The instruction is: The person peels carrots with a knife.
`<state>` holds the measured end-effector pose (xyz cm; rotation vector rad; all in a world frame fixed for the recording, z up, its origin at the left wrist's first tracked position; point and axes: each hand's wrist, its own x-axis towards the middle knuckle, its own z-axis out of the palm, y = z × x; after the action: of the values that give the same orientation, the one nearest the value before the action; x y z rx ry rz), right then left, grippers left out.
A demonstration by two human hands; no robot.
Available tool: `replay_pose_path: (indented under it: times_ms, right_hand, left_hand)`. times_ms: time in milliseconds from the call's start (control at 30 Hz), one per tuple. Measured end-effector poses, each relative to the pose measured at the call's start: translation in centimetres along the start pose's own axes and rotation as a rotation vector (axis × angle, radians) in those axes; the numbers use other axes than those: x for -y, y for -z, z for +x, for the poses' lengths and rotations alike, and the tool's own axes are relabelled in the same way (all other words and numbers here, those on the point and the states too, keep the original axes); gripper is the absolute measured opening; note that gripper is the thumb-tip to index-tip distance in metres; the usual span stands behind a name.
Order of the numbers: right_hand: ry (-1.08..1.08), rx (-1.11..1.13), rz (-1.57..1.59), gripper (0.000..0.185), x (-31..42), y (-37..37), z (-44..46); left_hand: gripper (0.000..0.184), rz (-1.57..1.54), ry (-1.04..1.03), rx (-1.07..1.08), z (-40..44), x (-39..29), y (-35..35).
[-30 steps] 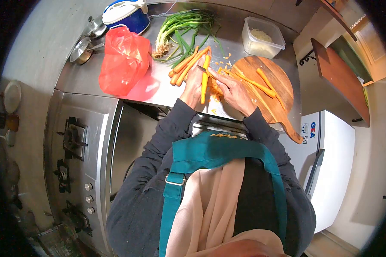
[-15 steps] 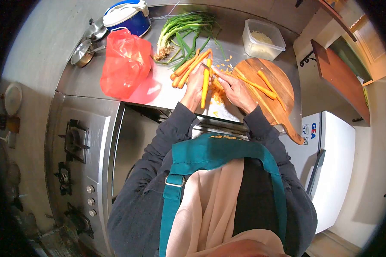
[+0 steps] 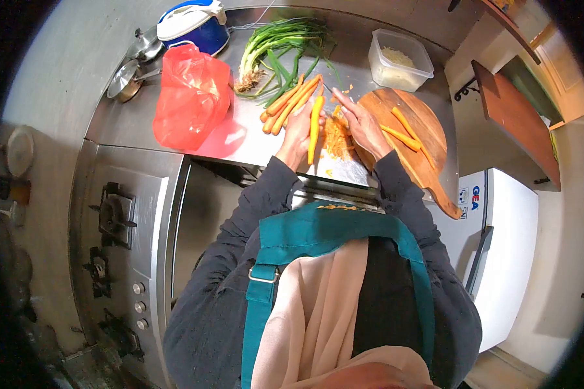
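My left hand [image 3: 297,135] is closed on a bright orange carrot [image 3: 315,129], which points down toward the counter's front edge. In my right hand [image 3: 363,126] is a small knife [image 3: 328,88], its dark blade reaching toward the carrot's upper end without touching it. Orange peelings [image 3: 337,137] lie in a heap between my hands. Several unpeeled carrots [image 3: 280,111] are bunched just beyond my left hand. Brighter carrots [image 3: 402,137] rest on the round wooden board [image 3: 428,118], to the right of my right hand.
Green onions [image 3: 282,48] lie at the back of the steel counter [image 3: 126,123]. A red plastic bag [image 3: 191,97], a blue cooler [image 3: 201,32] and metal pans [image 3: 124,82] stand left. A clear tub [image 3: 401,61] of pale shreds is behind the board; a stove [image 3: 136,214] is at left.
My right hand and the knife have moved away from the carrot, to the right and up, uncovering more of the peelings. My left hand keeps its hold and has shifted slightly to the right.
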<state>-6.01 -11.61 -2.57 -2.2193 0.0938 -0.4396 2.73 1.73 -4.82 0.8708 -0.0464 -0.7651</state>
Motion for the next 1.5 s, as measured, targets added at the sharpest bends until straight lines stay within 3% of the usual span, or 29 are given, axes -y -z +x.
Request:
replay_pose_path:
  times_ms: [133, 200, 367, 467, 600, 667, 800, 1033, 1233, 1367, 1467, 1500]
  right_hand:
    - [0.018, 0.112, 0.058, 0.039, 1.8, -1.2, -2.3]
    - [0.013, 0.202, 0.088, 0.038, 2.7, -1.6, -3.6]
    - [0.189, 0.087, -0.014, 0.044, 3.1, -1.9, -4.4]
    - [0.085, 0.132, -0.177, 0.043, 3.4, -1.3, -3.9]
    - [0.111, 0.069, -0.169, 0.041, 2.3, -1.5, -3.0]
    - [0.098, -0.017, 0.001, 0.039, 1.8, -1.2, -2.4]
    - [0.066, 0.153, 0.02, 0.036, 3.4, -0.3, -3.4]
    - [0.189, 0.053, -0.011, 0.038, 2.7, -1.6, -2.8]
    - [0.012, -0.002, -0.033, 0.038, 2.0, -0.9, -1.6]
    - [0.146, 0.032, 0.015, 0.037, 2.2, -1.0, -2.1]
    - [0.219, 0.01, 0.043, 0.038, 2.4, -1.5, -2.3]
    - [0.118, 0.046, 0.063, 0.038, 2.7, -1.2, -2.3]
  left_hand:
    - [0.03, -0.181, 0.06, 0.003, 2.0, -0.4, 2.0]
    - [0.029, -0.237, 0.061, -0.114, 2.3, -0.4, 1.8]
    - [0.026, -0.217, 0.067, -0.04, 2.0, -0.1, 1.8]
    - [0.026, -0.199, 0.072, -0.021, 1.4, -0.1, 1.3]
    - [0.026, -0.177, 0.082, -0.014, 1.3, 0.3, 0.6]
    - [0.026, -0.159, 0.082, -0.019, 1.2, 0.7, 0.3]
    - [0.025, -0.151, 0.122, 0.034, 0.4, 0.4, 0.9]
    - [0.025, -0.178, 0.129, 0.061, 0.3, -0.1, 1.3]
    - [0.025, -0.187, 0.088, 0.043, 1.2, 0.3, 0.3]
    - [0.024, -0.198, 0.069, -0.088, 0.3, -0.8, -1.4]
    - [0.024, -0.191, 0.084, -0.023, 0.3, -0.9, -0.7]
    - [0.024, -0.191, 0.089, -0.015, 0.2, -0.8, -0.5]
